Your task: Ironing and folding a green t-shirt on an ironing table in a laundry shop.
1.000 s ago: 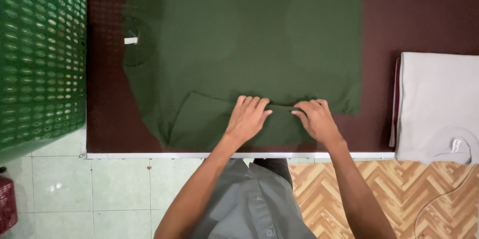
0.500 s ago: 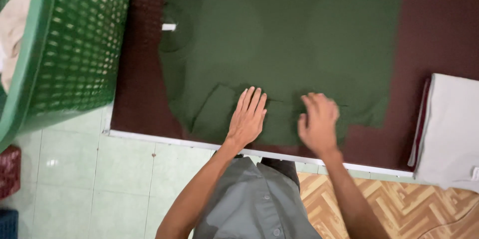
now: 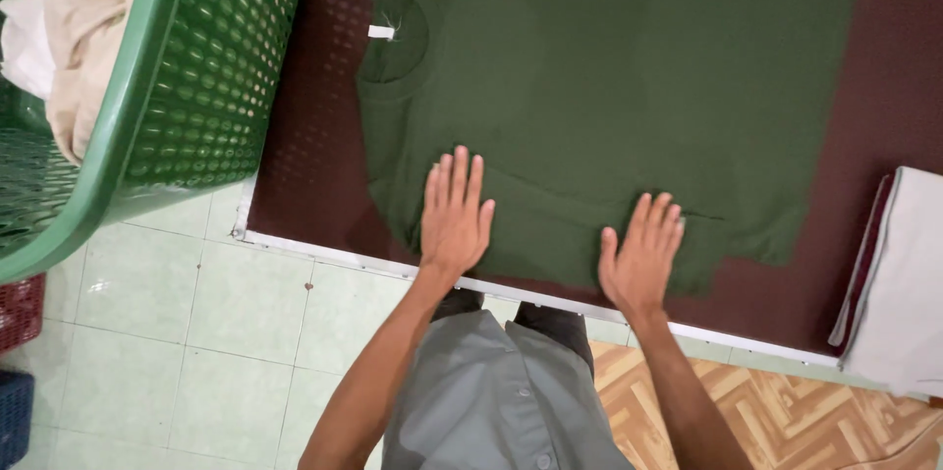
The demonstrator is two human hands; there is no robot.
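With our left hand (image 3: 454, 220) and right hand (image 3: 641, 256) open, flat and gripping nothing on the folded green T-shirt (image 3: 599, 97) at the bench (image 3: 305, 185) near edge, uneven pressure could skew the fold.

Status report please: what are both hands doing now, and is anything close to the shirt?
Left hand flat, open, on green shirt. Right hand flat, open, on folded lower edge. Green basket left, grey folded cloth right; both clear of the shirt.
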